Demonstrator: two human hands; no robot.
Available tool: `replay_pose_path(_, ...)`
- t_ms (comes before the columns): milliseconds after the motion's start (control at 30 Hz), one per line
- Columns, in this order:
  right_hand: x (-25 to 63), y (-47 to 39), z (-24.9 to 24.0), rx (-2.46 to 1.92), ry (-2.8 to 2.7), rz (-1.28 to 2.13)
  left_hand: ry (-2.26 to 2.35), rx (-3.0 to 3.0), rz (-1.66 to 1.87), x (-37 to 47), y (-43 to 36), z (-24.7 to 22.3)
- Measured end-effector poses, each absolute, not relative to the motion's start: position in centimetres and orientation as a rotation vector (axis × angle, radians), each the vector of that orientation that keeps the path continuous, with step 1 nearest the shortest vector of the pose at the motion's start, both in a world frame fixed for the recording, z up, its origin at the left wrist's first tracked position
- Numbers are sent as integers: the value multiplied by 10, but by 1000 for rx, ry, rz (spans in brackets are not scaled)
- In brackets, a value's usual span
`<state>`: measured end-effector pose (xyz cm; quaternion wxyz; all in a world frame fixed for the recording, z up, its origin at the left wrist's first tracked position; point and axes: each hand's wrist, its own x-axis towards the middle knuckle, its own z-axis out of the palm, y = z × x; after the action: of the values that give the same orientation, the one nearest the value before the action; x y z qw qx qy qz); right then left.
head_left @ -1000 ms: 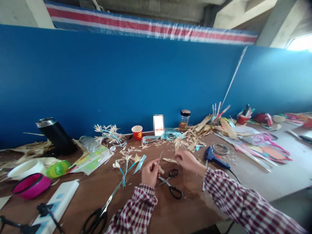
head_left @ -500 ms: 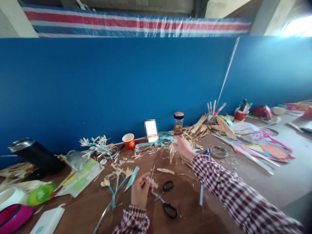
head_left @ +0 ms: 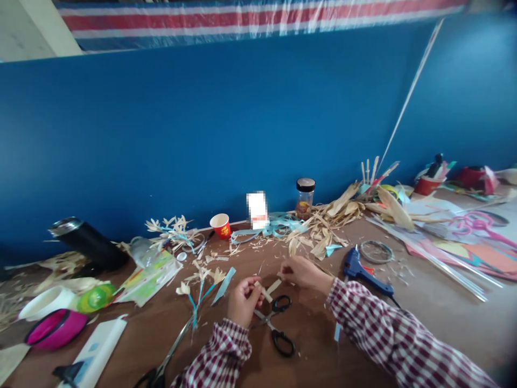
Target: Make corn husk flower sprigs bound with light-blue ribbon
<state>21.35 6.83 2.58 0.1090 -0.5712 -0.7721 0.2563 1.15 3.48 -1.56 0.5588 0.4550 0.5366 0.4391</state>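
Observation:
My left hand [head_left: 243, 302] is closed, pinching a short pale strip of husk [head_left: 265, 293] between thumb and fingers. A thin wire stands up beside its fingertips. Just to the right, the fingers of my right hand [head_left: 302, 273] are pinched at the end of another pale husk strip [head_left: 274, 286]. The two strips nearly meet. Below them black-handled scissors [head_left: 270, 321] lie with blades apart on the brown table [head_left: 311, 355]. To the left lie husk flowers with blue stems [head_left: 196, 296] and a blue strip [head_left: 223, 285].
A blue glue gun [head_left: 365, 275] and a wire coil [head_left: 376, 251] lie to the right. Behind stand a red paper cup [head_left: 220, 226], a lidded jar [head_left: 305, 199] and piled dry husks [head_left: 337, 210]. A black flask [head_left: 89, 245] leans at left. A second pair of scissors [head_left: 167, 355] lies in front.
My right hand has come back from the husk pile toward my left hand and pinched the strip that lay on the table. The view has shifted, showing the glue gun fully.

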Motion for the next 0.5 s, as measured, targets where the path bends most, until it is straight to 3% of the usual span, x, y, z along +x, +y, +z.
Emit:
replay_pose_path(267, 211, 72, 14, -1501, -2207, 897, 1284, 1212, 902, 19, 47, -5)
replay_pose_path(500, 199, 68, 18, -1555, -2224, 688, 1470, 1736, 826, 18, 58, -9)
